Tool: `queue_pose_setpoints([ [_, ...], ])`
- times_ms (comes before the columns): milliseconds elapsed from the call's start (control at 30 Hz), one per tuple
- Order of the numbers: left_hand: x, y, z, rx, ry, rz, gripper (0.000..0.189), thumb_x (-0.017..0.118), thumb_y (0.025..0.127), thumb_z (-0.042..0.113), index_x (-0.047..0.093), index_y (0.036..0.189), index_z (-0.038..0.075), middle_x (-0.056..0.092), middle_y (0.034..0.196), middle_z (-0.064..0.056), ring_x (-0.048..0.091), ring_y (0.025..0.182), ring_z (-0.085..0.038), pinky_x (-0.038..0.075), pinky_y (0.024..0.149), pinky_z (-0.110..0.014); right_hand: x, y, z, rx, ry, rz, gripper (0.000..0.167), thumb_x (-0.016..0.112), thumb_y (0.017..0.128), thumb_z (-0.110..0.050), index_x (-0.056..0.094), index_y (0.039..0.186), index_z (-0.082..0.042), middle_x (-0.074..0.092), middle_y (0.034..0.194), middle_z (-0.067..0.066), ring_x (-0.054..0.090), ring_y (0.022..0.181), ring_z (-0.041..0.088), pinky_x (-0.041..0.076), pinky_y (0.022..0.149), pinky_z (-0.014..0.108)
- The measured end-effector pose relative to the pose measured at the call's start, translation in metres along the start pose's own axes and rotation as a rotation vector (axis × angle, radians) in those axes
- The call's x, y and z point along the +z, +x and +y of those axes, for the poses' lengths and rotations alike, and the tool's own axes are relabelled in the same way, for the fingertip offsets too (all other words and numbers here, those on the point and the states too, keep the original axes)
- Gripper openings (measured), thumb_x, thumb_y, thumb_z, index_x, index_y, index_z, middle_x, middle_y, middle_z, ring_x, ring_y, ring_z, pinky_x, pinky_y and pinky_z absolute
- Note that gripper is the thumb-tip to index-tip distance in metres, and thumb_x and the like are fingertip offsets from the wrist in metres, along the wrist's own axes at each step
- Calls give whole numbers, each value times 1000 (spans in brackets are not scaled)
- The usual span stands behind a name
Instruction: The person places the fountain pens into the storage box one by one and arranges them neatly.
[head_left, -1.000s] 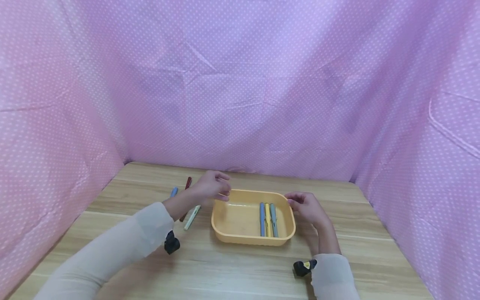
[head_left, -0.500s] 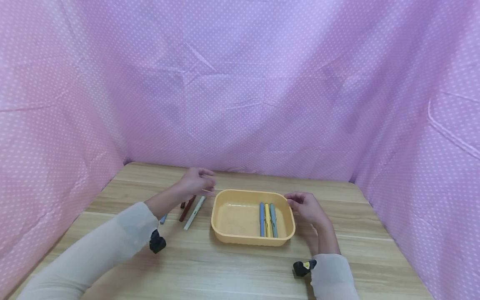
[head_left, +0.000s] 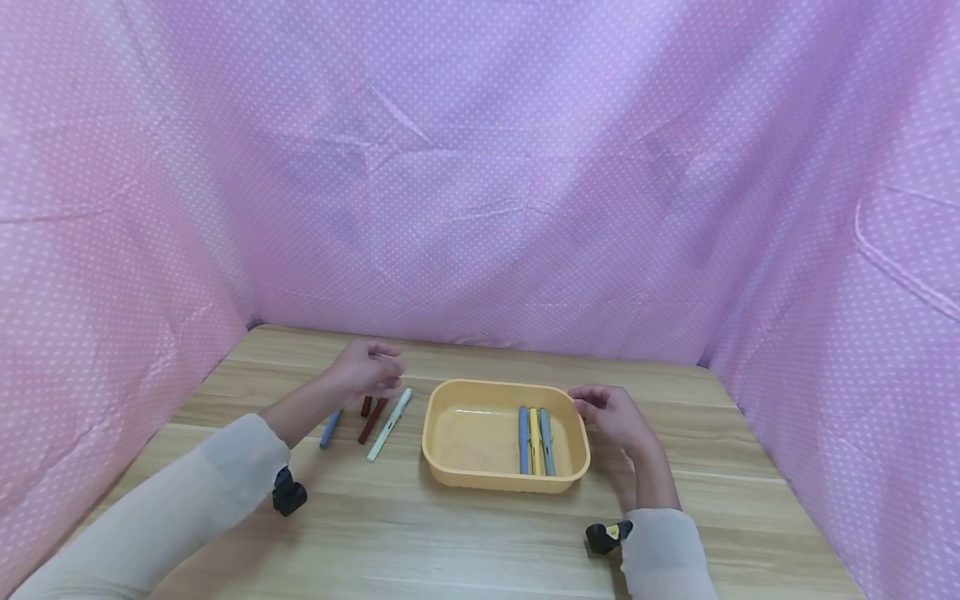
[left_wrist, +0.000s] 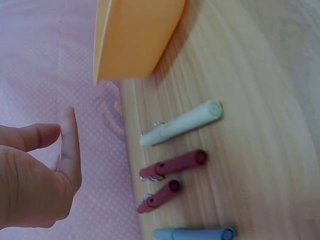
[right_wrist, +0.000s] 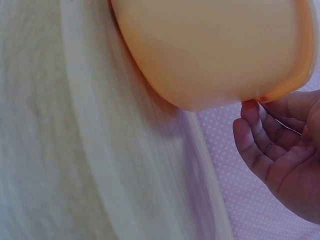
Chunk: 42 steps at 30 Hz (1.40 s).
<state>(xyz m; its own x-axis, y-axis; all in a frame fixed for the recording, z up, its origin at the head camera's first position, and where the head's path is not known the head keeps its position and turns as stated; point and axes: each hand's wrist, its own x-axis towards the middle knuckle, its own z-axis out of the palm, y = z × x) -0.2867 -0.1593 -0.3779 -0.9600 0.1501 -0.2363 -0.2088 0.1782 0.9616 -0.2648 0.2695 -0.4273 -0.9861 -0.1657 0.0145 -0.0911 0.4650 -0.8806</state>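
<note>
My left hand (head_left: 363,371) hovers above several loose pens, holding nothing, its fingers loosely extended. Below it lie a pale green pen (head_left: 390,427), a dark red pen (head_left: 372,423), a second dark red pen (left_wrist: 159,196) and a blue pen (head_left: 331,429), partly covered in the head view. At the far right corner of a yellow plastic tray (head_left: 495,481), my right hand (head_left: 615,412) pinches the rim with thumb and fingertips. Inside the tray, on its right side, a blue pen (head_left: 523,442), a yellow pen (head_left: 535,442) and a grey-blue pen (head_left: 547,442) lie side by side.
Everything stands on a wood-grain table (head_left: 450,542). A pink dotted cloth (head_left: 480,208) hangs behind it and on both sides. Each wrist carries a small black camera, such as the left wrist camera (head_left: 288,493).
My left hand has moved left from the tray's left rim to above the loose pens, uncovering the pale green pen. My right hand and the tray have stayed in place.
</note>
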Motion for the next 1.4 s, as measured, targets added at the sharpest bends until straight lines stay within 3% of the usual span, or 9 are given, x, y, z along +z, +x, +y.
queue_pose_setpoints([
  [233,-11,-3,-12,-9,19,12,56,61,98,-1,37,148,-10,63,121,-24,68,91,-24,65,81,-32,1,1,3,-11,11,-1,24,58,103,-3,66,122,10,71,113,23,71,96,27,62,86,37],
  [500,-23,-7,-24,-7,19,32,55,62,98,0,38,147,-10,69,114,-15,69,91,-22,63,89,-39,2,2,5,-15,8,7,22,57,103,-1,67,120,8,72,110,18,70,94,23,62,80,27],
  [900,-38,-11,-46,-19,57,101,57,59,97,-2,36,148,-14,67,114,-26,69,84,-20,65,77,-33,1,1,6,-10,4,2,23,58,103,-3,67,121,8,71,111,20,70,93,23,61,82,29],
  [1033,-47,-10,-54,-17,66,116,57,59,97,-1,36,147,-14,68,111,-23,68,81,-18,65,74,-31,2,2,6,-10,6,2,23,58,103,-3,67,121,8,72,111,19,70,94,23,61,82,28],
  [1167,-56,-10,-60,-39,102,134,56,60,98,1,37,147,-12,66,108,-16,67,84,-19,64,74,-30,2,2,5,-4,6,5,24,59,103,-5,66,122,8,72,112,19,70,95,24,61,83,31],
  [1400,-68,-7,-71,-49,207,174,55,63,96,4,42,145,-12,69,104,-17,67,85,-17,64,71,-30,3,2,5,2,-2,11,25,59,103,-6,66,123,8,72,112,19,70,96,24,61,84,33],
])
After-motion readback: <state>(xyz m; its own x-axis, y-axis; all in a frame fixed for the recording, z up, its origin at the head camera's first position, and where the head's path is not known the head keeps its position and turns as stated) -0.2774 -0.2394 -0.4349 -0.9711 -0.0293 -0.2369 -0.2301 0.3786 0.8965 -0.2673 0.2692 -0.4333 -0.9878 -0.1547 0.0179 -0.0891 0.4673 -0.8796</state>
